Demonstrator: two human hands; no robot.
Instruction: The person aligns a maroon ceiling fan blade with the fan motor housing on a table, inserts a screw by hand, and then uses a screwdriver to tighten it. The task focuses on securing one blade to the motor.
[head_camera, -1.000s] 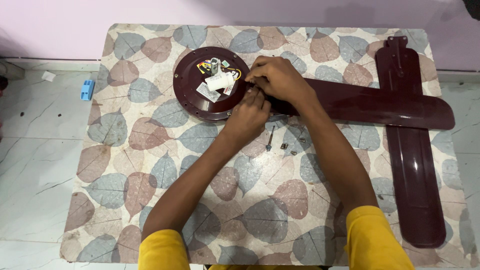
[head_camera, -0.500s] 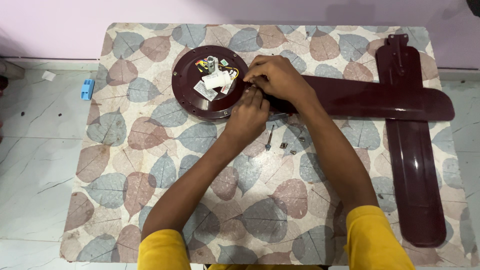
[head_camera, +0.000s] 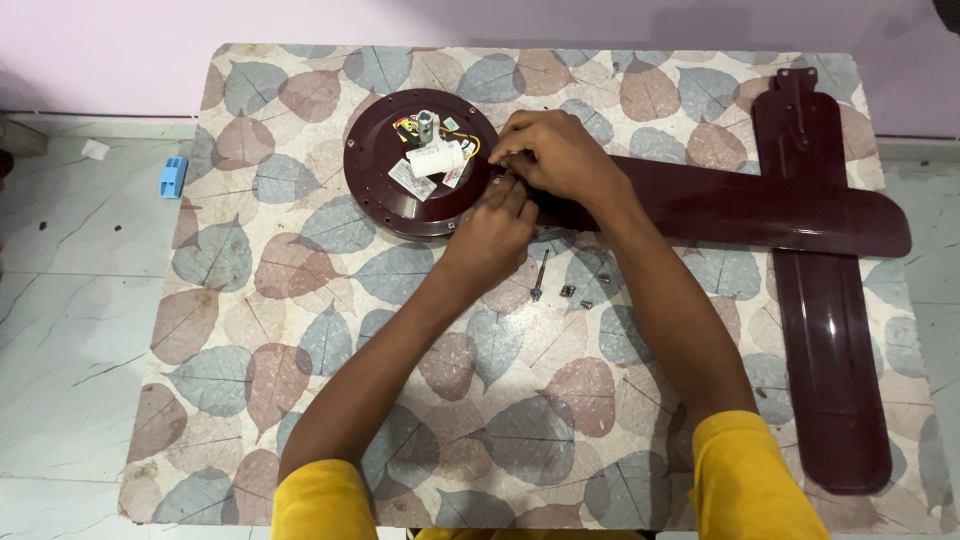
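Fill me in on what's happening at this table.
A person in yellow sleeves works on a maroon ceiling fan motor lying on a leaf-patterned table. The left hand and right hand meet at the motor's rim, where a fan blade joins it. A second blade lies crosswise under the first. A screwdriver and loose screws rest nearby.

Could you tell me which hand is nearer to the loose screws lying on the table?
Left. The left hand sits just up-left of the loose screws, beside the screwdriver. The right hand is farther up, at the fan motor rim.
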